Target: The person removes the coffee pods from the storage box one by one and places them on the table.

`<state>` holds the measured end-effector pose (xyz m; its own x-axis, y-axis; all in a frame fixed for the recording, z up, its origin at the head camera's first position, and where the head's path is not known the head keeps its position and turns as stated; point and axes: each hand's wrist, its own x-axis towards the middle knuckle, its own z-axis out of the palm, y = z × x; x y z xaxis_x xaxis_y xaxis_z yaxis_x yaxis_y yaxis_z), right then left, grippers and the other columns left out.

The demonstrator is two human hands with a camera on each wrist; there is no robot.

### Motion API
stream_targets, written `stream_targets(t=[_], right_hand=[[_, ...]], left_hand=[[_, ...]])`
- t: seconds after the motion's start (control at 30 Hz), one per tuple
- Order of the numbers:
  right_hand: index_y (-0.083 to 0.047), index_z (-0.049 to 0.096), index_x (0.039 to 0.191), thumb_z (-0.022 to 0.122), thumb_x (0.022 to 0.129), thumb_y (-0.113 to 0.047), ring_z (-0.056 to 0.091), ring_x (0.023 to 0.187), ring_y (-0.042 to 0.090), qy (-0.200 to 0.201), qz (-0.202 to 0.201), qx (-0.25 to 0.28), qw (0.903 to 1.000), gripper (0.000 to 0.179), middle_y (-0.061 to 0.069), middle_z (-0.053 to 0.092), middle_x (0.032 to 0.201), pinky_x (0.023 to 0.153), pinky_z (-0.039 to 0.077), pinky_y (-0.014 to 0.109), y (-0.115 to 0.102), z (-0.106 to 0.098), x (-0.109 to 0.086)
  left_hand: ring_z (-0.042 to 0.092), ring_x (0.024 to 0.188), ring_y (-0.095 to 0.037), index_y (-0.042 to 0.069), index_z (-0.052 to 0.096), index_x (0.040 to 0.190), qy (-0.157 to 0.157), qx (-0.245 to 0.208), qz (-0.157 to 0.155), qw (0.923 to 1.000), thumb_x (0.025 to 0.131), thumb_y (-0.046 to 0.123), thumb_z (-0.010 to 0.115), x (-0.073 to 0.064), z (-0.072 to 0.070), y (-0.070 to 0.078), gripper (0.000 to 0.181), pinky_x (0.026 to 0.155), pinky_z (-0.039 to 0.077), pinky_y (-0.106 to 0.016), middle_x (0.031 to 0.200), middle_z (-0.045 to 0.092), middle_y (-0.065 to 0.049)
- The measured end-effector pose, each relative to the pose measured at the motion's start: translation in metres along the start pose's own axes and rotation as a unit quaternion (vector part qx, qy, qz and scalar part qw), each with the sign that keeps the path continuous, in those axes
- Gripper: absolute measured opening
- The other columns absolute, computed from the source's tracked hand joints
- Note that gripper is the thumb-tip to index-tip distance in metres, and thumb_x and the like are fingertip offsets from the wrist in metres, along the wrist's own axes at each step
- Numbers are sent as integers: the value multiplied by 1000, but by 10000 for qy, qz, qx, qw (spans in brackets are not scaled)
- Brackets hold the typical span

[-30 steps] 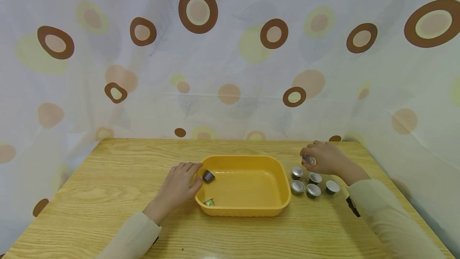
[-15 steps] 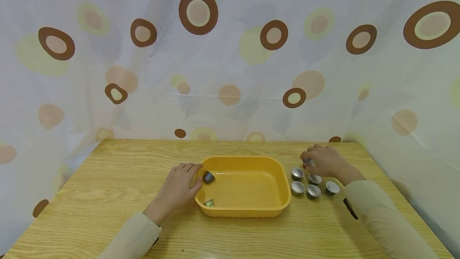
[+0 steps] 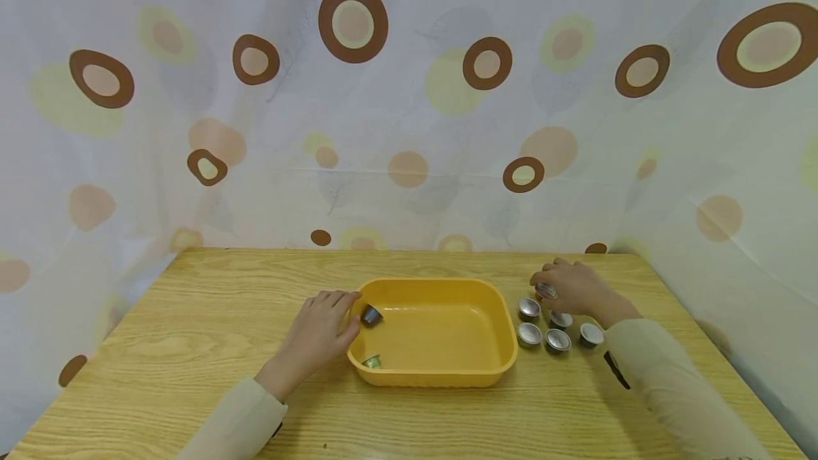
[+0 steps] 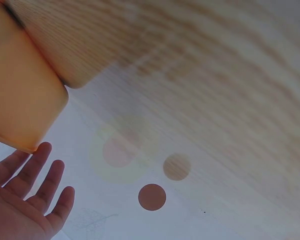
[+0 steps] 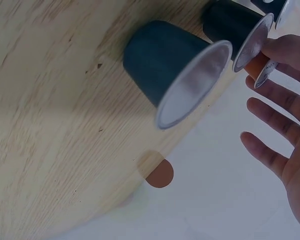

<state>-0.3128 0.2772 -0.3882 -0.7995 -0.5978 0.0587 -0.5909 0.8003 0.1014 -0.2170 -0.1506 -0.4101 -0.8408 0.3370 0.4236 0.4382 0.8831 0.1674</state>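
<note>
In the head view my left hand (image 3: 317, 327) rests at the left rim of a yellow plastic tray (image 3: 434, 378). Its fingers look fairly straight in the left wrist view, with fingertips touching the tray's edge. My right hand (image 3: 580, 291) pinches an orange coffee capsule (image 5: 256, 67) with a silver lid between thumb and fingers, behind the loose capsules at the tray's right. Inside the tray, a dark capsule (image 3: 371, 316) lies by the left wall and a light green one (image 3: 372, 361) in the near left corner.
Several coffee capsules stand lid up right of the tray, among them a front one (image 3: 558, 341) and a white-lidded one (image 3: 591, 334). A dark teal capsule (image 5: 162, 62) looms close in the right wrist view. Patterned cloth (image 3: 409, 126) hangs behind the wooden table (image 3: 211, 346).
My right hand has shifted slightly left and down with the capsule between its fingers. The left hand and tray have stayed put.
</note>
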Motion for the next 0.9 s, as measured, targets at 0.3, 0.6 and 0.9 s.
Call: stream_targets(t=[0.3,0.6,0.9], right_hand=[[-17,67,98,70,76,-19,56,86,26,24,-7,-50,10000,22,0,63,90,69,48,51,-2,3,2],[-18,67,99,69,76,-19,57,86,26,-123,45,-120,9998,23,1,63,90,68,48,48,-3,4,5],[-19,67,99,69,76,-17,55,83,24,-313,128,-114,9994,23,0,62,88,67,47,48,-5,1,7]], left_hand=[[56,105,-23,12,59,119,6,1,-9,10000,88,26,53,0,1,0,35,88,44,-41,111,63,-2],[56,105,-23,12,59,120,24,19,-3,10000,88,26,54,-1,1,0,35,89,44,-42,111,63,-2],[56,104,-23,12,58,120,31,2,16,10000,88,27,54,0,2,-1,35,89,44,-41,111,63,-2]])
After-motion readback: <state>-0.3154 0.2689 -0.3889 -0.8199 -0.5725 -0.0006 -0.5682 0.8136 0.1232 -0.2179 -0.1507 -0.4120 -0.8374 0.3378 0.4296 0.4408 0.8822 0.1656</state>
